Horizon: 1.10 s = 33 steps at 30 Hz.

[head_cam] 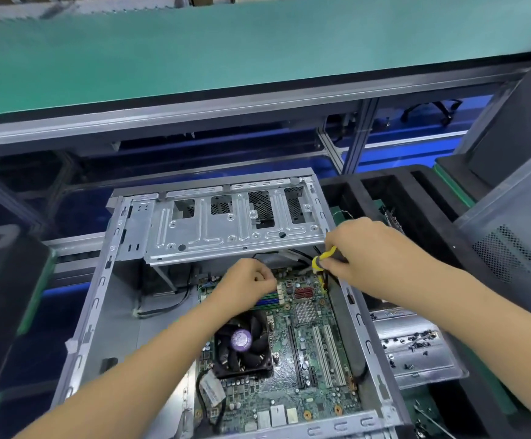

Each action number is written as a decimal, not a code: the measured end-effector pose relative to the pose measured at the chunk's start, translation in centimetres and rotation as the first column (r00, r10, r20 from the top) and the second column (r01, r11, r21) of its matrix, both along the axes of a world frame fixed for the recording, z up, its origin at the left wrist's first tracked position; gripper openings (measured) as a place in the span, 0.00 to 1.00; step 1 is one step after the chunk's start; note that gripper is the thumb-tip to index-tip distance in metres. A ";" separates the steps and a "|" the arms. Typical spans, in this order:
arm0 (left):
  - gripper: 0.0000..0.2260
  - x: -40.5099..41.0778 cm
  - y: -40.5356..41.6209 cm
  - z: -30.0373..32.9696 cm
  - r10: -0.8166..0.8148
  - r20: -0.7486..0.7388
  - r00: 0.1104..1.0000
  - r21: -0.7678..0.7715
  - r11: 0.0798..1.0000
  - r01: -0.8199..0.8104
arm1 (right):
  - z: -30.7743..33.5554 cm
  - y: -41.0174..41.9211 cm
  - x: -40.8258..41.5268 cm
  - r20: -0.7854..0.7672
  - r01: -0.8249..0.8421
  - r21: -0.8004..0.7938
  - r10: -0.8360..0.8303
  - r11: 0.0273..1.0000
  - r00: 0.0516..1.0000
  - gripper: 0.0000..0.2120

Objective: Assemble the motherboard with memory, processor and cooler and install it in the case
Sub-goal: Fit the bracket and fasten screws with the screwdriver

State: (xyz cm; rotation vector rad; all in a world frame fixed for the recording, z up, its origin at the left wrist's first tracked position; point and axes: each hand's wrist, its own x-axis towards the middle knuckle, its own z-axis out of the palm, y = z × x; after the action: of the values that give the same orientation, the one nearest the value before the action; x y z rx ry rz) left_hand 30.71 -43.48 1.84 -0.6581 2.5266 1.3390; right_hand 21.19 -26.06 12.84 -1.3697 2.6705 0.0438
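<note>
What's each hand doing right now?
Left hand: fingers curled over the motherboard; whether it holds anything cannot be told.
Right hand: gripping a yellow-handled screwdriver.

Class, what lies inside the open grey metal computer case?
Inside the grey metal case lies a green motherboard with a black fan cooler. The processor is hidden underneath; the left hand covers the memory slots.

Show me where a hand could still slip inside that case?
Bare case floor lies left of the cooler, below the drive cage. Crowded: the board's far edge, where both hands, left and right, meet the wires.
</note>
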 end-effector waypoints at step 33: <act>0.07 2.2 -2.4 -1.3 0.450 0.293 0.844 0.943 0.013 -0.334 | 1.9 -1.1 1.7 0.275 0.096 -0.256 -0.023 0.962 0.961 0.09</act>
State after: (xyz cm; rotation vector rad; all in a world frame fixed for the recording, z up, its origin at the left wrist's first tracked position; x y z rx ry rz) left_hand 32.86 -45.89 0.54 -0.9343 0.7848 2.7776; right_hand 22.89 -27.16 14.76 -1.2534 2.5507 -0.4928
